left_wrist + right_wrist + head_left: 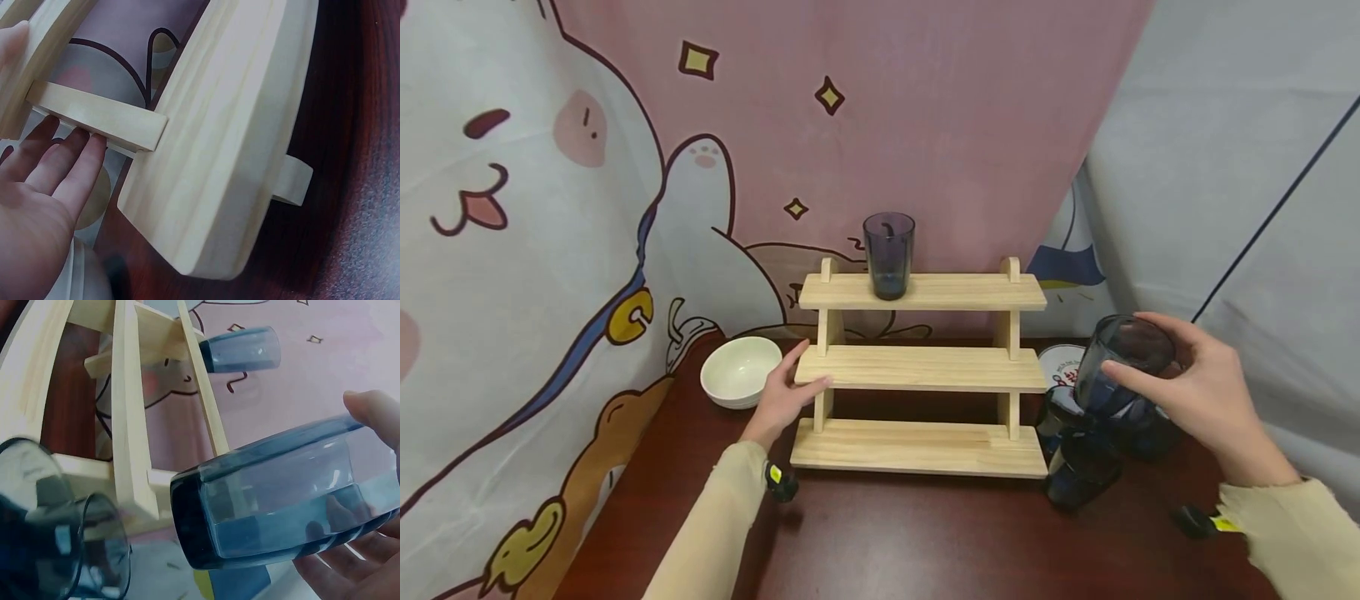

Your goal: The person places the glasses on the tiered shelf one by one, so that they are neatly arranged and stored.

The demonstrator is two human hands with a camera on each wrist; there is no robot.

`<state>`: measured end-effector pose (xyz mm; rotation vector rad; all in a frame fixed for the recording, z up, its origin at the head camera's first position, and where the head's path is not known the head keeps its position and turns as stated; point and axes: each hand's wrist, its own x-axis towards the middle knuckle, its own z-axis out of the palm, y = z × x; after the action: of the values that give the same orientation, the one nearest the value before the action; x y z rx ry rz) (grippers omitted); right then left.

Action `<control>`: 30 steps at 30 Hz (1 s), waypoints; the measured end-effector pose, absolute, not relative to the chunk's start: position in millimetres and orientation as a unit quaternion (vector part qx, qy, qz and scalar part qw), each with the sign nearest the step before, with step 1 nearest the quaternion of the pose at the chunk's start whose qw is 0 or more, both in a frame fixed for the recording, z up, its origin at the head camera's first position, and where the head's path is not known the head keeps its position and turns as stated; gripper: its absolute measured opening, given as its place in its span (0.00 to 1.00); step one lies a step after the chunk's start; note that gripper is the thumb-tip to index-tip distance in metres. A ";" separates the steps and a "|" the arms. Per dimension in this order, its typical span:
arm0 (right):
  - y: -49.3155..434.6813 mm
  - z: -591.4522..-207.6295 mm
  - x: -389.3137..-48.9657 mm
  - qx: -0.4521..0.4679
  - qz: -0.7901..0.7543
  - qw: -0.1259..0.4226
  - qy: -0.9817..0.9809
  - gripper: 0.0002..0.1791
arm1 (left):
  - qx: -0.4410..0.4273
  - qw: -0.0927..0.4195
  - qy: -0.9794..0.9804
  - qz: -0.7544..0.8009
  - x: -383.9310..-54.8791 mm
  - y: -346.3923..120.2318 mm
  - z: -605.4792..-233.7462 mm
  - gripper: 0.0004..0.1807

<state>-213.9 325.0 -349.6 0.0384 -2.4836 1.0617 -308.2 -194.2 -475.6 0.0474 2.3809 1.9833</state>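
Observation:
A three-tier wooden display rack (921, 367) stands on the table. My left hand (778, 408) grips the left end of its middle shelf, thumb at the front edge; in the left wrist view its fingers (75, 159) lie along the side upright (100, 115). To the right of the rack, my right hand (1213, 392) holds a blue-tinted drinking glass (269, 506) between thumb and fingers, above other glasses. On the top shelf, left of the middle, one similar glass (890, 254) stands upright.
Several dark blue glasses (1082, 475) stand close together at the rack's right end. Behind them is a white round item (1060, 360) with red lettering. A white bowl (741, 371) sits left of the rack. A printed cloth (962, 125) hangs behind the table.

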 end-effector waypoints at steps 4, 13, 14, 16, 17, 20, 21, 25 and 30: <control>311.1 -345.7 -228.2 0.035 0.387 0.210 -0.897 0.43 | 0.017 0.017 0.765 0.644 -311.5 -196.0 -484.7 0.50; 280.4 -328.9 -253.6 0.055 0.419 0.197 -0.885 0.44 | 0.024 -0.004 0.765 0.644 -320.4 -199.2 -503.0 0.49; 277.5 -327.2 -256.3 0.054 0.421 0.194 -0.884 0.44 | 0.024 -0.006 0.766 0.643 -320.6 -199.3 -503.3 0.49; 271.7 -324.1 -262.1 0.053 0.421 0.192 -0.885 0.45 | 0.024 -0.007 0.766 0.642 -320.6 -199.5 -503.6 0.49; 269.0 -322.5 -265.2 0.053 0.422 0.189 -0.885 0.46 | 0.023 -0.007 0.765 0.643 -320.6 -199.5 -503.9 0.49; 260.2 -317.4 -274.6 0.050 0.428 0.181 -0.884 0.47 | 0.025 -0.008 0.763 0.645 -321.1 -199.9 -504.0 0.50; 257.1 -315.6 -277.9 0.048 0.430 0.178 -0.884 0.47 | 0.026 -0.009 0.763 0.646 -321.2 -200.0 -503.8 0.50; 243.7 -307.1 -289.2 0.047 0.442 0.169 -0.880 0.49 | 0.029 -0.006 0.760 0.649 -321.4 -199.7 -501.2 0.50; 227.4 -299.1 -302.3 0.059 0.438 0.181 -0.879 0.49 | 0.032 -0.008 0.759 0.650 -321.2 -200.3 -502.9 0.50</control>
<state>-302.3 227.4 -299.1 0.1658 -2.4807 1.2364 -321.2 -200.3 -502.9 0.1017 2.3979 2.0532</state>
